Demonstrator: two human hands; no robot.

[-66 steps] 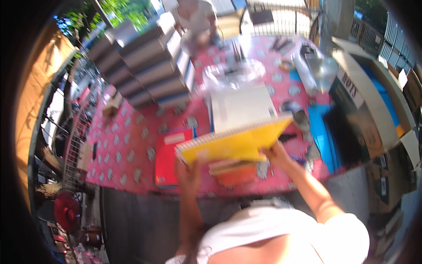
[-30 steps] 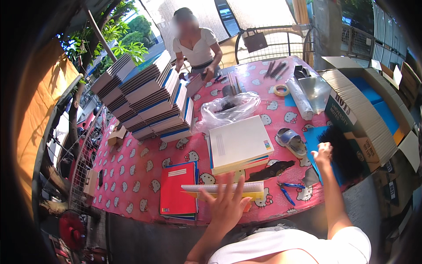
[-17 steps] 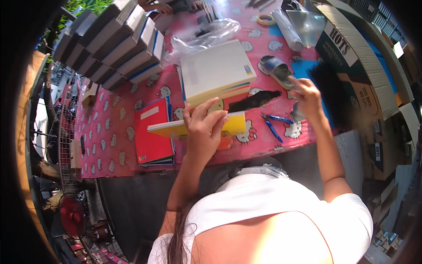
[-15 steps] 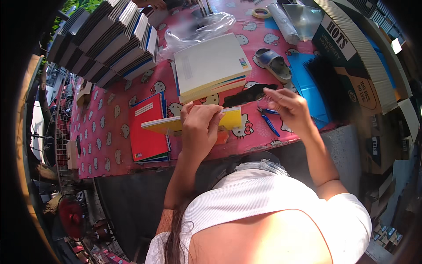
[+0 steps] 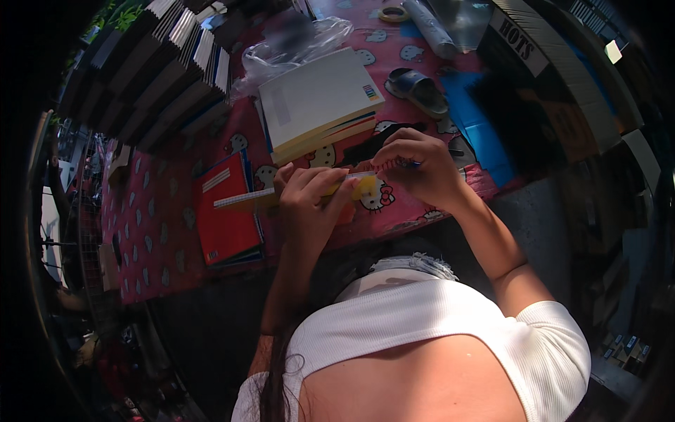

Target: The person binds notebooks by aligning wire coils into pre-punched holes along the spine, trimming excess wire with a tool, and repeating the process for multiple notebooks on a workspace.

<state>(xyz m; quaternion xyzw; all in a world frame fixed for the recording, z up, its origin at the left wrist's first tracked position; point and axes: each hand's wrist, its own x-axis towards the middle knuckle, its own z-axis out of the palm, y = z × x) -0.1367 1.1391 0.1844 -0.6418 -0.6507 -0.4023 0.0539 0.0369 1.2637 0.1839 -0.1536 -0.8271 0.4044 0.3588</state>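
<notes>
My left hand (image 5: 309,197) is closed around a yellow notebook (image 5: 365,188), held on edge with its page edge upward above the table. My right hand (image 5: 422,165) meets the notebook's right end, its fingers pinching a thin dark spiral coil (image 5: 385,167) at the top edge. Whether the coil runs through the holes is too small to tell. A bit of blue shows at the right fingers; I cannot make out what it is. Left of the notebook lies a small pile of red-covered notebooks (image 5: 228,221). Behind it rests a stack of cream-covered notebooks (image 5: 316,98).
Tall stacks of notebooks (image 5: 155,70) stand at the far left. A clear plastic bag (image 5: 327,34), a tape roll (image 5: 392,14) and a sandal (image 5: 422,91) lie farther back. At the right are blue sheets (image 5: 464,105), a dark heap (image 5: 503,116) and a cardboard box (image 5: 576,84).
My right hand has moved left and down to the notebook's right end, bringing the coil against it. The blue pliers seen before are hidden now. The picture has darkened and shifted slightly.
</notes>
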